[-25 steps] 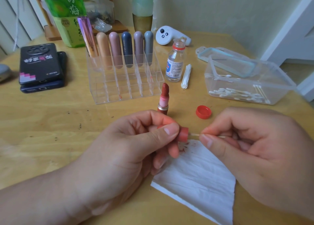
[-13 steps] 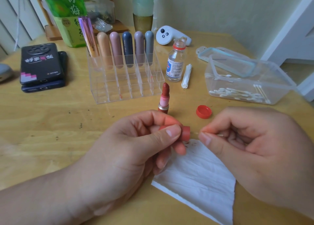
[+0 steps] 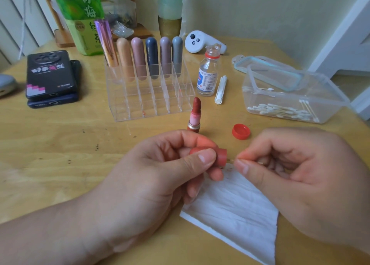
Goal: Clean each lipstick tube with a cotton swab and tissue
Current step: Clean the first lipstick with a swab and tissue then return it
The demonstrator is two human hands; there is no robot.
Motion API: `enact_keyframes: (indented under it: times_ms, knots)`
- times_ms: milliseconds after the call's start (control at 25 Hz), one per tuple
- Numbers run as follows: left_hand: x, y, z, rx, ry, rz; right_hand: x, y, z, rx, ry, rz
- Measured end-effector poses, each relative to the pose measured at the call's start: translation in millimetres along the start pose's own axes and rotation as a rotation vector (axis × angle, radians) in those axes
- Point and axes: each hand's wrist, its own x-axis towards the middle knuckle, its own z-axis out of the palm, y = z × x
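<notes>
From the head camera, my left hand (image 3: 152,176) is curled round the red lipstick cap (image 3: 221,156), thumb on top and fingers beneath. It holds the cap above the far corner of the tissue (image 3: 236,210), which lies flat on the surface (image 3: 60,144). The cap's long axis runs sideways, and its open mouth faces my right hand (image 3: 296,170), just beside it. That hand pinches the cotton swab (image 3: 231,160) between thumb and forefinger. Only a short bit of stick shows between my fingertips and the cap's mouth, lying along the same sideways line. Whether the cotton tip is inside the cap or only at the rim I cannot tell. I judge the next stroke depends on having stick and cap in one line, so the swab travels straight leftward into the mouth. The lipstick (image 3: 196,112) itself stands upright and uncapped on the surface, just behind my left hand.
</notes>
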Motion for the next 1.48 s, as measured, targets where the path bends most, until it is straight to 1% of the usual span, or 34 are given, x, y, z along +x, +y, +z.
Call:
enact_keyframes:
  times_ms: [120, 240, 360, 480, 560, 640, 760, 840, 1000, 1160, 1240, 1360, 1400, 1480]
  knots:
    - [0.0, -0.8, -1.4, 0.007, -0.022, 0.008, 0.9, -3.0, -3.8, 0.024, -0.045, -0.046]
    - [-0.5, -1.1, -1.2, 0.051, -0.017, 0.01, 3.0, -4.7, -3.7, 0.034, -0.004, -0.094]
    - [-0.3, -1.0, -0.4, 0.065, -0.02, 0.024, 3.1, -4.6, 0.0, 0.003, 0.052, -0.041]
    - [-0.5, -0.7, -0.6, 0.006, -0.007, 0.015, 1.9, -2.6, -0.6, 0.067, 0.023, 0.05]
    - [-1.3, -0.5, -0.3, 0.007, -0.012, 0.014, 2.1, -4.9, -2.8, 0.065, -0.05, 0.031]
    - [-1.9, -1.1, -0.7, 0.056, -0.028, 0.024, 2.2, -8.4, -3.7, 0.087, -0.093, -0.009]
    - [-1.6, -2.0, -1.7, 0.114, -0.053, 0.041, 1.6, -8.4, -4.1, 0.137, -0.055, 0.012]
    - [-0.5, -2.4, -2.0, 0.101, -0.036, 0.04, 1.3, -6.6, -3.2, 0.089, -0.04, 0.042]
    - [-0.3, -3.0, -2.2, 0.049, -0.029, 0.048, 0.0, -5.1, -3.7, 0.015, -0.113, 0.097]
    - [-1.2, -4.1, -1.3, 0.1, -0.012, 0.053, 0.5, -14.9, -7.9, -0.1, -0.204, -0.036]
    - [-0.8, -4.5, -0.7, 0.107, -0.02, 0.061, 1.1, -15.2, -9.3, -0.135, -0.165, -0.079]
    - [0.5, -3.8, -1.7, 0.071, 0.006, 0.045, 1.2, -11.3, -10.2, -0.176, -0.086, -0.007]
    - [0.2, -3.4, -1.6, 0.059, 0.009, 0.041, 0.5, -10.0, -10.6, -0.167, -0.093, 0.02]
    - [-0.6, -3.3, -1.5, 0.049, 0.0, 0.044, -1.2, -9.0, -12.1, -0.121, -0.183, 0.037]
